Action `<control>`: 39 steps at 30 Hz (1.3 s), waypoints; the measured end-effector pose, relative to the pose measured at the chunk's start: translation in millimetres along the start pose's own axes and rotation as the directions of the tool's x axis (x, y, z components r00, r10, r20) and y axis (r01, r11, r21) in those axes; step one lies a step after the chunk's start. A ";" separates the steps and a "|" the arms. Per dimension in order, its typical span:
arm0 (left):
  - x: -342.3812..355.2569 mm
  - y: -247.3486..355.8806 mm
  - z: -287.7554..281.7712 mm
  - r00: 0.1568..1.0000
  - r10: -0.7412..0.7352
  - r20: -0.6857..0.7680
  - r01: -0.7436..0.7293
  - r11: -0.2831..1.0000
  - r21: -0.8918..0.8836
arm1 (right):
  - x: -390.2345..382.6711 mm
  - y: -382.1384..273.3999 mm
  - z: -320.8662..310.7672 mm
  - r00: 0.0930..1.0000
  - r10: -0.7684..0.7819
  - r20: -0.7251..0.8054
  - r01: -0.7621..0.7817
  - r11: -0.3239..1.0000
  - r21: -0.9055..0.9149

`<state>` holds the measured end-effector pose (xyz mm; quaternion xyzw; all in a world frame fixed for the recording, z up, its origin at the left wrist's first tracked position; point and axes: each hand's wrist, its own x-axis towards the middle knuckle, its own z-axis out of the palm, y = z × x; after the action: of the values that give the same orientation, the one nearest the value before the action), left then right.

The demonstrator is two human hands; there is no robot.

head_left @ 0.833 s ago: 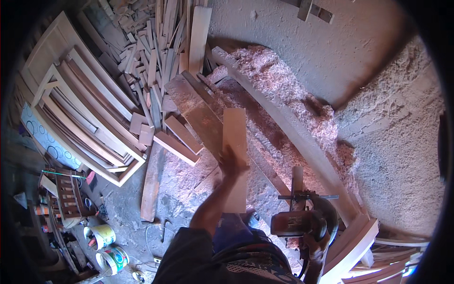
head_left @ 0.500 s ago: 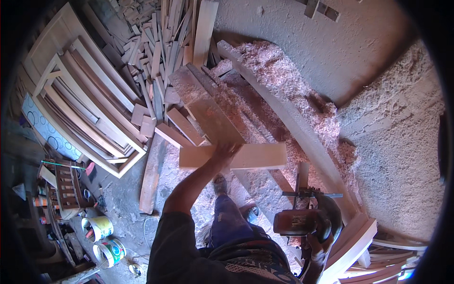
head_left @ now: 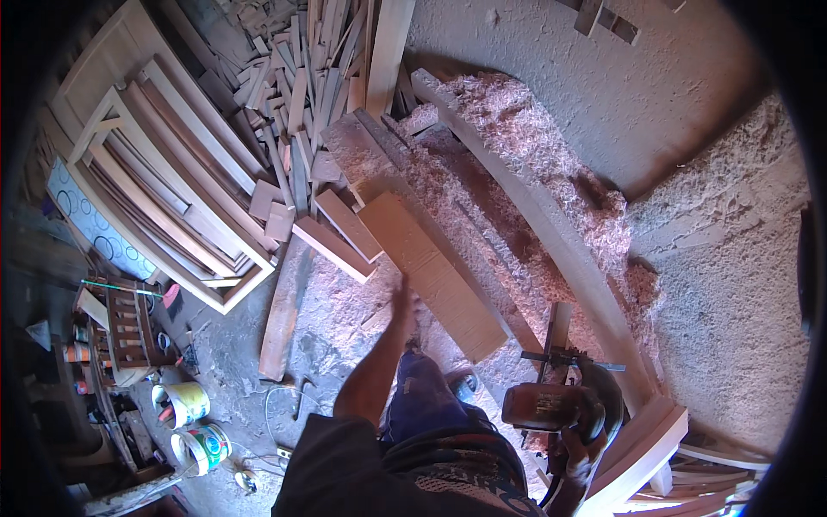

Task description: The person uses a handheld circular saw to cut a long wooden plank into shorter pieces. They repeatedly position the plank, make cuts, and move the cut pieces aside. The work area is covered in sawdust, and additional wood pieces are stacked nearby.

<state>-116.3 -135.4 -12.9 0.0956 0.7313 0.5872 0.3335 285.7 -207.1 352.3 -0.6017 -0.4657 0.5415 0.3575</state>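
Note:
A thick, pale wooden block (head_left: 435, 280) lies slantwise over the timber beam (head_left: 366, 155) in front of me. My left hand (head_left: 401, 302) is beside the block's left edge, seen edge-on and somewhat blurred, with its fingers stretched out. Whether it touches the block I cannot tell. On the lower right, my right hand (head_left: 579, 450) is wrapped round the handle of a hand-held power tool (head_left: 543, 407). That tool has a dark red motor housing, a black body and a metal crossbar at its front. Its underside is hidden.
Two short wood pieces (head_left: 336, 246) lie left of the block. Wood shavings (head_left: 525, 129) heap against a long curved beam (head_left: 551, 233). Wooden frames (head_left: 228, 302) lean at the left, near offcuts (head_left: 297, 95). Buckets (head_left: 202, 450) and a cord (head_left: 269, 414) are at lower left. Curved boards (head_left: 642, 448) lie lower right.
The block has turned from lying crosswise to lying slantwise along the beam. My left hand has come off its top to its left side. The right hand keeps holding the power tool.

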 end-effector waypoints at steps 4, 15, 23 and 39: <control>-38.8 33.2 39.7 0.858 -0.381 0.343 0.463 0.863 -0.200 | 0.2 16.0 -15.7 0.998 -0.050 -0.029 0.047 0.994 -0.104; -71.4 89.7 82.9 0.980 0.192 -0.059 -0.173 0.956 0.236 | 14.9 24.6 -24.5 0.979 -0.203 -0.005 0.198 0.961 -0.194; -34.6 76.8 86.8 0.965 0.248 -0.080 -0.229 0.953 0.199 | 16.4 -1.4 -12.7 0.992 -0.101 0.071 0.116 0.963 -0.245; 69.2 102.3 29.5 0.875 0.481 0.051 -0.464 0.804 0.373 | 36.4 -19.8 49.0 0.871 -0.011 0.491 0.274 0.841 -0.467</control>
<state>-176.8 -45.3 52.9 0.3227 0.7901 0.5033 0.1353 233.2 -170.1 351.5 -0.4889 -0.7121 0.4944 0.0972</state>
